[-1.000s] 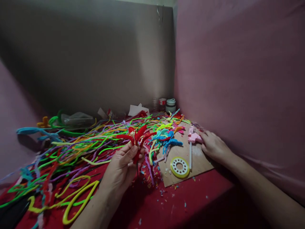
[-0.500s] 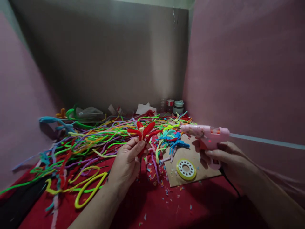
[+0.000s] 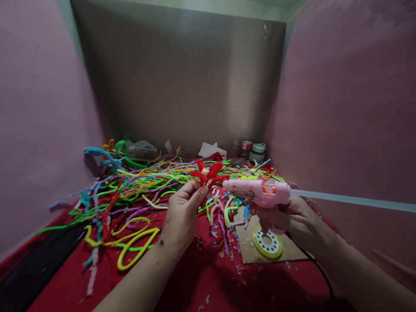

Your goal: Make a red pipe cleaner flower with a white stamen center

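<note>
Between the thumb and fingers of my left hand (image 3: pixel 183 212) is a red pipe-cleaner flower (image 3: pixel 212 170) with a pale cream centre, pinched at its base. My right hand (image 3: pixel 292 219) grips a pink hot glue gun (image 3: pixel 256 193) by its handle. A long translucent glue stick (image 3: pixel 351 200) sticks out of the gun's back end to the right. The gun's nozzle points left and is close to the flower's right-hand petals; whether it touches them I cannot tell.
Many coloured pipe cleaners (image 3: pixel 136 182) lie heaped across the red cloth (image 3: pixel 188 286). Below the gun, a yellow-rimmed white spool (image 3: pixel 267 242) rests on cardboard (image 3: pixel 292 255). Jars (image 3: pixel 258 152) stand at the back wall. A black cord (image 3: pixel 320 268) trails from the gun. Pink walls flank both sides.
The glue gun in my right hand has moved left, bringing its nozzle close to the flower. My left hand still pinches the flower. The whole view has shifted, so the background sits further right.
</note>
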`<state>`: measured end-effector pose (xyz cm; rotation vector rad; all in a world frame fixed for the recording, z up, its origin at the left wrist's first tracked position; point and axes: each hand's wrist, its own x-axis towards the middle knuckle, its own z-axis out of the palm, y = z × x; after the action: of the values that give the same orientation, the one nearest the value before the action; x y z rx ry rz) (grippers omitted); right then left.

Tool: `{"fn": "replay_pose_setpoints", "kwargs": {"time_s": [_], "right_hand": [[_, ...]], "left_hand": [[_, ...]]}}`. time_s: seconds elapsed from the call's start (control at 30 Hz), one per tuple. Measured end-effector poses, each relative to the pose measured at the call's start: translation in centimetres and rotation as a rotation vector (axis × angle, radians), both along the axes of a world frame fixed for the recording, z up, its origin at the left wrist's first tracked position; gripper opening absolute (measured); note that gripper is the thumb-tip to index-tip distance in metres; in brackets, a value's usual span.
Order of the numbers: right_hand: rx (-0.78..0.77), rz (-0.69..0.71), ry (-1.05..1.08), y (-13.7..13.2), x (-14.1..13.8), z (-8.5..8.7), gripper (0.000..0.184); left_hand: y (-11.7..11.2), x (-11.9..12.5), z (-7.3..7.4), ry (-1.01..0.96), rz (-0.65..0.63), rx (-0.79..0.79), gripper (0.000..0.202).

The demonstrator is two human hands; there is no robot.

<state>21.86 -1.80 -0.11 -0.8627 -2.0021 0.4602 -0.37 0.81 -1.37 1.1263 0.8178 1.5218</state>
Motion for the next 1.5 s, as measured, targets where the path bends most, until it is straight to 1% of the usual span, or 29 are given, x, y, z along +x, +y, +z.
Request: {"fn": "replay_pose_setpoints", "kwargs": {"time_s": [0.1,0.17,0.37,0.47,0.57,0.7,0.8,0.93,1.13,1.23,1.37,1.5], "right_hand": [[-0.168,0.062,0.024,0.4,-0.2,0.1,0.020],[-0.212,0.071,0.055,0.5,-0.4,0.2,0.019],[-0.263,0.072,0.091,0.6,-0.9,0.4,0.017],[-0.267,0.071,0.102,0.7,-1.0,0.4,0.017],[-0.259,0.049,0.067,0.7,-1.1,0.4,0.016],[-0.254,0.042,0.028,0.8,-1.1,0.5,0.016],[-0.294,0.032,0.028,0.8,-1.2,0.5,0.017],[-0.404,-0.024,0.038,0.6,-1.2,0.4,0.020],[-0.504,-0.036,0.086,0.6,-1.1,0.1,0.026],[-0.531,-0.044,0.105,0.6,-1.1,0.0,0.027],[-0.528,-0.024,0.117,0.5,-1.2,-0.2,0.027],[-0.535,-0.004,0.142,0.4,-1.2,-0.6,0.023]], "left_hand": [[0.1,0.0,-0.3,0.018,0.021,0.013,0.015],[0.2,0.0,-0.4,0.019,0.030,0.033,0.017],[0.3,0.1,-0.5,0.062,0.033,0.072,0.013],[0.3,0.2,-0.5,0.048,0.039,0.070,0.011],[0.4,0.3,-0.6,0.029,0.052,0.043,0.007],[0.5,0.2,-0.9,0.066,0.060,0.029,0.009],[0.6,0.1,-1.0,0.078,0.065,0.042,0.010],[0.6,0.1,-1.2,0.081,0.064,0.046,0.008],[0.6,0.2,-1.1,0.110,0.068,0.051,0.008],[0.6,0.2,-1.1,0.116,0.063,0.049,0.009],[0.6,0.2,-1.2,0.119,0.056,0.037,0.010],[0.7,0.2,-1.3,0.140,0.059,0.045,0.009]]}}
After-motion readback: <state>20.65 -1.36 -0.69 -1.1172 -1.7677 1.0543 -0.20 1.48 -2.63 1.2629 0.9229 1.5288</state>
